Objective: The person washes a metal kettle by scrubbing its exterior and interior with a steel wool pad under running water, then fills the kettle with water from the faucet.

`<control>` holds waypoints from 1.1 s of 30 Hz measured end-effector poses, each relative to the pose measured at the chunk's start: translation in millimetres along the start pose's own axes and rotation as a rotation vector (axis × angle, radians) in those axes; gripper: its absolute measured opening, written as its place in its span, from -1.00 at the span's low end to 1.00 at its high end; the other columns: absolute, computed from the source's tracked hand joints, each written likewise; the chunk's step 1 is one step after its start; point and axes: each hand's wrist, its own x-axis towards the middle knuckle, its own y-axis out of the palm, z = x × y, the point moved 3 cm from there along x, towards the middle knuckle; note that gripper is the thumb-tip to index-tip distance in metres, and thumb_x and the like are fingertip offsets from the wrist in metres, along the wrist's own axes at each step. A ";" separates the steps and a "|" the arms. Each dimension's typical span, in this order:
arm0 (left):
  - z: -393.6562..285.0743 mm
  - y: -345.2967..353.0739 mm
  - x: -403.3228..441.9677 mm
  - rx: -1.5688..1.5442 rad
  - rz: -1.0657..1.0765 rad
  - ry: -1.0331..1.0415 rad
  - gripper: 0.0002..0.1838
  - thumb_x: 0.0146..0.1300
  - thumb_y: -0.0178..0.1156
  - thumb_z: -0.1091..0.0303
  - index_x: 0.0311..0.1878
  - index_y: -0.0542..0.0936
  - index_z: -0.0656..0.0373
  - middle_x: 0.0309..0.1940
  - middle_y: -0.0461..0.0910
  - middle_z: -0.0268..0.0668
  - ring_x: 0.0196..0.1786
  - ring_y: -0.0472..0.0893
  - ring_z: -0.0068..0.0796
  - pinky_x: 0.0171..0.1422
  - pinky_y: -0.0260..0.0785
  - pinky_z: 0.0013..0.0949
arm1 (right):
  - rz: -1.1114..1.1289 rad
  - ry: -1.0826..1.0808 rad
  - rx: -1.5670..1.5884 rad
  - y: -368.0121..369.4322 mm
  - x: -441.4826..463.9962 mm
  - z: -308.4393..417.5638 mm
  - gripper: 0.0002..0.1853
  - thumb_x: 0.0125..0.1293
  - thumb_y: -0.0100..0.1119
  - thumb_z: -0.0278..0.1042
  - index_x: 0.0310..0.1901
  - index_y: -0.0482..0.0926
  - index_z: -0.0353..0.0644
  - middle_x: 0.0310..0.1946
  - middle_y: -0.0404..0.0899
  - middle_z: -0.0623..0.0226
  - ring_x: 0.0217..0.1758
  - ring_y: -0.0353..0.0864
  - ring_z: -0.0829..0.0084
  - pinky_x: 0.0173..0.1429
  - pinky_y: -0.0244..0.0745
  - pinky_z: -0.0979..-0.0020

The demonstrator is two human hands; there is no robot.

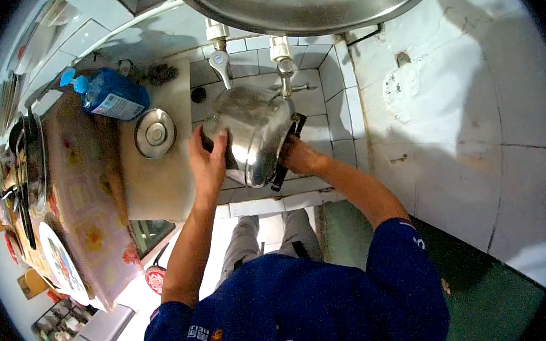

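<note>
A shiny steel pot (254,130) lies tipped on its side over the tiled sink (337,127), below the taps. My left hand (211,156) grips its base end, with the thumb and fingers spread round the metal. On the right, where the mouth and the dark handles (297,123) face, my right hand (299,157) reaches in at the opening. Its fingers are hidden by the rim, so their grip does not show. A round metal lid (155,133) with a knob rests on the counter left of the sink.
Two taps, one with a lever (219,62) and one metal (285,73), stand over the sink. A blue soap bottle (110,95) is on the left counter (159,192). Overhead hangs a large metal basin (317,3). A patterned cloth (90,204) covers the table at left.
</note>
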 end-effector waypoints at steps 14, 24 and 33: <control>160.0 61.6 19.5 -0.478 0.462 -0.929 -0.47 0.28 0.02 -0.04 -0.02 0.57 0.30 -0.15 0.59 -0.21 -0.15 0.53 -0.30 -0.07 0.35 -0.23 | 0.016 0.109 0.231 -138.4 -18.2 -2.8 -0.51 -0.25 0.30 -0.59 -0.15 0.48 -0.12 -0.28 0.52 0.38 -0.08 0.48 0.31 0.16 0.27 0.24; 106.6 100.7 43.8 -0.611 0.887 -0.524 -0.50 0.32 0.08 -0.03 0.19 0.51 0.09 0.04 0.56 -0.32 0.00 0.52 -0.45 0.10 0.33 -0.32 | 0.510 0.167 0.337 -210.6 11.7 -15.0 -0.40 -0.09 0.23 -0.55 0.12 0.50 -0.05 -0.06 0.51 0.27 0.19 0.43 0.20 0.33 0.23 0.10; 85.7 131.6 27.1 -0.725 1.074 -0.592 -0.56 0.39 0.01 0.09 0.09 0.54 0.27 -0.02 0.59 -0.18 -0.06 0.58 -0.43 0.08 0.40 -0.38 | 0.841 0.304 0.754 -235.1 61.8 -29.7 -0.44 -0.14 0.08 -0.55 0.03 0.58 -0.02 -0.20 0.63 0.00 -0.09 0.61 0.01 -0.01 0.48 0.12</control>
